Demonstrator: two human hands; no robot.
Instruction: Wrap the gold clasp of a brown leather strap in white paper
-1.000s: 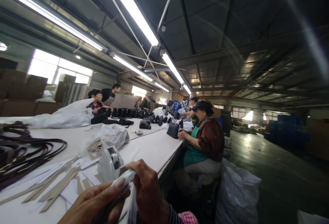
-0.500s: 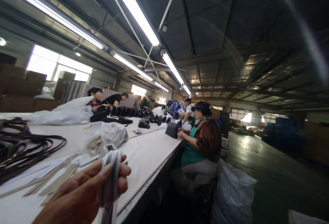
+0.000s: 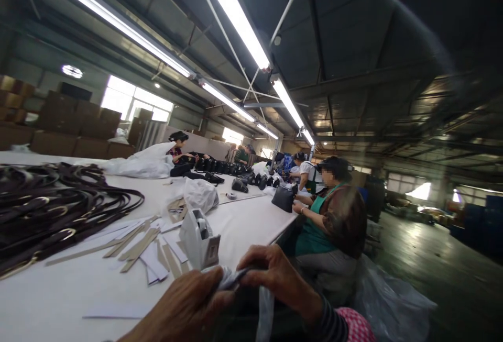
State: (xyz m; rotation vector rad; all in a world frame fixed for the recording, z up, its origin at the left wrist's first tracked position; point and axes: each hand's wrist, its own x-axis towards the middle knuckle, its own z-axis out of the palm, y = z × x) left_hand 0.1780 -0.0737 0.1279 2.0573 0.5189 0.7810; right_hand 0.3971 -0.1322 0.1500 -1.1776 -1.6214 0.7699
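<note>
Low in the middle of the head view, my left hand (image 3: 188,300) and my right hand (image 3: 275,276) come together, fingers closed. Between them they pinch a small bundle in whitish, see-through wrapping (image 3: 230,278); what is inside is mostly covered by my fingers. A pale translucent strip (image 3: 265,310) hangs below my right hand. Just beyond my left hand stands a light grey tape dispenser (image 3: 192,240). Strips of grey card and white paper (image 3: 141,250) lie scattered to its left. Farther left is a heap of dark straps (image 3: 66,211) with gold-coloured rings.
The white table (image 3: 251,224) stretches away, its edge on my right. Along that edge a person in a green apron (image 3: 314,227) handles a black bag (image 3: 283,198). Clear plastic bags (image 3: 200,195), black bags (image 3: 220,167) and other workers are farther back. A plastic sack (image 3: 389,295) sits on the floor.
My right hand has come into view and grips the wrapped bundle with my left, which is lower and farther right. The view has swung left, showing more straps and the tape dispenser.
</note>
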